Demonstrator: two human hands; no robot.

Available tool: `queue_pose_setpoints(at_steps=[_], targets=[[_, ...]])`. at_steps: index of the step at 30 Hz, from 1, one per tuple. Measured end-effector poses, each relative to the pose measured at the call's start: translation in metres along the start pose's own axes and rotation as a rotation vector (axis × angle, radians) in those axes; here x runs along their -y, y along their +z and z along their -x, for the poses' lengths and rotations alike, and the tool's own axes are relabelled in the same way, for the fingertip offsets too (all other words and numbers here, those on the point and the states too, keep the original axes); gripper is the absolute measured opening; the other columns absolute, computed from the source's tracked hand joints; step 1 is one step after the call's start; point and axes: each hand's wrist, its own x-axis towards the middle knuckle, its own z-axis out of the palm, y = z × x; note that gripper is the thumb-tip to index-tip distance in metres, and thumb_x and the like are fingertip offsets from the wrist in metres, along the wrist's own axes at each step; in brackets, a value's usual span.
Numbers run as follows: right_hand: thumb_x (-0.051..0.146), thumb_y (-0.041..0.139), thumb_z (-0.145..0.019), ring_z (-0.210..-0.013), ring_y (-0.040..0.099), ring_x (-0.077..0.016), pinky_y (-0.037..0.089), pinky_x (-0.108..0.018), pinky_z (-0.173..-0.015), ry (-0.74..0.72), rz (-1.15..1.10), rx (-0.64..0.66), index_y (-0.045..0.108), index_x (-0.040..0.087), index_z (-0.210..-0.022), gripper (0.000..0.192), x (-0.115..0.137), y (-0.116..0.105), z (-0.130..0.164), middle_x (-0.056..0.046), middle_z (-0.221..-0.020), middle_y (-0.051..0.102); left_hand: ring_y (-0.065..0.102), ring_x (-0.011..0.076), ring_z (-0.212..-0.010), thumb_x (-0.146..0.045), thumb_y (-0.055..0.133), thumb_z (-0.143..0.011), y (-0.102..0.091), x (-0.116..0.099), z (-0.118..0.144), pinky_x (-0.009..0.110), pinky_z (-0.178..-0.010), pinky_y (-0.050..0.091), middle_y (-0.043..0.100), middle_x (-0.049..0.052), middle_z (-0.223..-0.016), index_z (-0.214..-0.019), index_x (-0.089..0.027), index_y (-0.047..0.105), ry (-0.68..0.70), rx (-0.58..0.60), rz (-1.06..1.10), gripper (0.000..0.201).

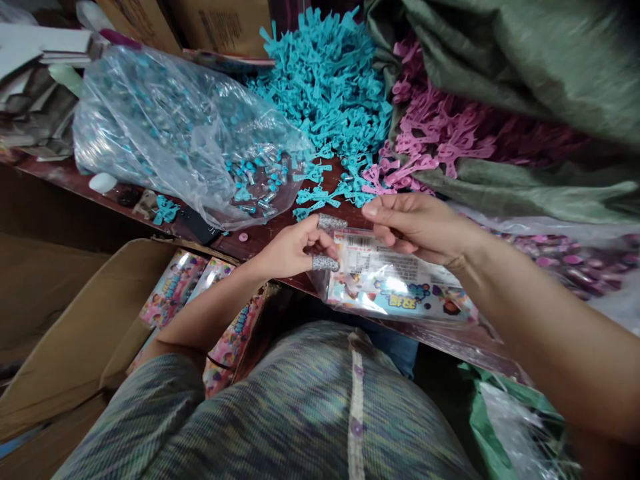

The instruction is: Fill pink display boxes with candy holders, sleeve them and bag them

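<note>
Packet (400,287): flat, clear, with a printed card inside, lying at the near edge of the bench (260,240), partly overhanging it. Long axis is running left-right, tilting slightly down to the right. White label end is sitting toward the hands, cartoon print toward the body.

Left hand (295,250) is gripping the packet's left top corner; its fingers (326,263) are wearing grey sleeves and are pinching the plastic edge. Right hand (415,227) is lying over the packet's top edge, fingers curled together and pinching the film; whether anything small is between them, cannot tell.

Bench is dark reddish wood, crowded, and only a narrow strip is showing bare near the hands. Room is looking like a cluttered workroom, dim at the edges.

Just beyond the hands, a heap of teal parts (330,87) is spilling toward the bench edge, with stray ones lying near the left hand. Pink parts (430,140) are sitting right of them, partly under a green sack (525,80) that is covering the far right. A clear bag (170,127) of small teal-and-silver pieces is slumping on the left, its mouth opening toward the hands. More filled plastic is lying at far right, blurred.

Below left of the bench, a carton (75,333) is holding stacked printed packets (175,287). The person's striped garment is filling the foreground.
</note>
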Motion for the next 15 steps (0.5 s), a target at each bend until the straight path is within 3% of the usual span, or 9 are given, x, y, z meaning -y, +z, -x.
queue_pose_setpoints(at_steps=[2, 5, 11, 15], targets=[[0.055, 0.094, -0.074, -0.037, 0.041, -0.0016, 0.014, -0.019, -0.034, 0.035, 0.032, -0.015, 0.06, 0.02, -0.08, 0.049, -0.005, 0.001, -0.003, 0.004, -0.067, 0.071, 0.073, 0.0144, -0.087, -0.037, 0.088, -0.083, -0.001, -0.001, 0.005, 0.026, -0.081, 0.057, 0.076, 0.006, -0.098, -0.101, -0.019, 0.053, 0.017, -0.031, -0.033, 0.043], [0.057, 0.096, -0.07, -0.036, 0.04, -0.0013, 0.013, -0.018, -0.033, 0.119, 0.059, 0.065, 0.064, 0.02, -0.085, 0.051, -0.014, 0.01, -0.008, 0.0, -0.075, 0.077, 0.072, 0.0125, -0.085, -0.038, 0.087, -0.086, -0.001, 0.0, 0.007, 0.024, -0.078, 0.056, 0.074, 0.005, -0.098, -0.099, -0.019, 0.054, 0.062, -0.082, -0.03, 0.04], [0.063, 0.091, -0.074, -0.033, 0.033, -0.0022, 0.01, -0.02, -0.032, 0.18, 0.123, 0.255, 0.066, 0.021, -0.086, 0.05, -0.018, 0.026, -0.011, 0.001, -0.06, 0.071, 0.064, 0.0068, -0.072, -0.033, 0.087, -0.084, 0.004, -0.008, 0.005, 0.019, -0.063, 0.049, 0.065, 0.0, -0.096, -0.099, -0.02, 0.051, 0.069, -0.101, -0.019, 0.041], [0.064, 0.085, -0.081, -0.034, 0.037, -0.0045, 0.019, -0.02, -0.033, 0.094, 0.228, 0.319, 0.063, 0.023, -0.083, 0.047, -0.001, 0.028, -0.003, 0.005, -0.051, 0.061, 0.064, 0.0082, -0.074, -0.032, 0.088, -0.081, 0.004, -0.016, -0.002, 0.02, -0.064, 0.05, 0.067, 0.001, -0.095, -0.098, -0.02, 0.052, 0.034, -0.099, -0.069, 0.042]])
